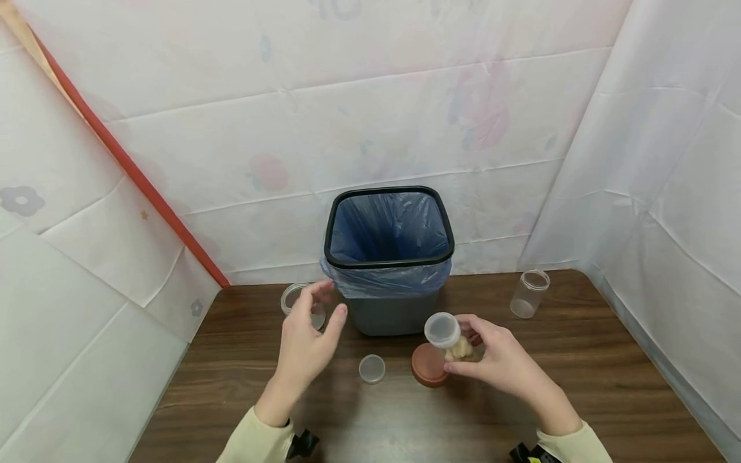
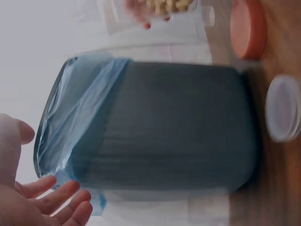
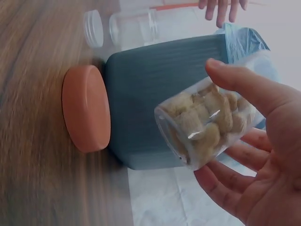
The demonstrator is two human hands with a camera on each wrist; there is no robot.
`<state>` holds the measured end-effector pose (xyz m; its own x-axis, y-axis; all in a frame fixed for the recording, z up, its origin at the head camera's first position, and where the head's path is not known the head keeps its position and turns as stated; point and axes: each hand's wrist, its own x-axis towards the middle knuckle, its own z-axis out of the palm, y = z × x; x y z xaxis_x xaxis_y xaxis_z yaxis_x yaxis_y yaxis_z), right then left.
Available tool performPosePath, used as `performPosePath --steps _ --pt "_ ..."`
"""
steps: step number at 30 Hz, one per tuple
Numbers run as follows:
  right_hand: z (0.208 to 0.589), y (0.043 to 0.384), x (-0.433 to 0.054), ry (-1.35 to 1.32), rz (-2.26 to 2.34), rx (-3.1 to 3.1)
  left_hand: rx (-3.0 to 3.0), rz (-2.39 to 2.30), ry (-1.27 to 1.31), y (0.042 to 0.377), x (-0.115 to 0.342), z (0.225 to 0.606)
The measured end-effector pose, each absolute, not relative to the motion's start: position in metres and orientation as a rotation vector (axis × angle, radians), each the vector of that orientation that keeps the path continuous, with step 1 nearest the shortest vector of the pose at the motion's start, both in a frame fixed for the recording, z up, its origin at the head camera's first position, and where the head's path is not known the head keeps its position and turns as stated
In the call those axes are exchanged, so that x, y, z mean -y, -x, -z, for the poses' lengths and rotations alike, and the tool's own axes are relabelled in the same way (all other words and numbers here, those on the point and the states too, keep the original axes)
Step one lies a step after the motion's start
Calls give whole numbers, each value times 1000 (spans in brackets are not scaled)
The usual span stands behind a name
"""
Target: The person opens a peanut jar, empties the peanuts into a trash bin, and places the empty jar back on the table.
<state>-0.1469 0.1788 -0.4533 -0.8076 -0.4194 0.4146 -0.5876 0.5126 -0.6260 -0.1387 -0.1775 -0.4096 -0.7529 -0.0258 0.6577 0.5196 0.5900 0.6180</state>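
My right hand [image 1: 492, 354] grips a small clear plastic jar [image 3: 207, 117] of tan, nut-like pieces, with its fingers on one side and its thumb on the other. A translucent whitish lid [image 1: 442, 330] tops the jar, which is held tilted in front of the bin. My left hand [image 1: 309, 344] hovers left of the bin with fingers spread and nothing in them. Behind it, partly hidden, is a clear jar [image 1: 291, 293]. On the table below lie a reddish-brown round lid [image 1: 429, 364] and a small translucent lid [image 1: 372, 368].
A dark grey bin [image 1: 388, 315] with a black rim and a blue liner bag [image 1: 388, 280] stands at the table's back, near the sheet-covered wall. Another clear jar [image 1: 528, 296] is at the back right. The wooden table [image 1: 579, 360] meets white sheeting on both sides.
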Motion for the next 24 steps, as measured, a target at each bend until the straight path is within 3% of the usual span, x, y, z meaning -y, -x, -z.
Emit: performPosePath --steps 9,24 --pt "452 137 -166 -913 -1196 2582 2242 1238 565 117 158 441" --pt "462 128 -154 -1112 -1209 2496 2395 1349 779 96 135 456"
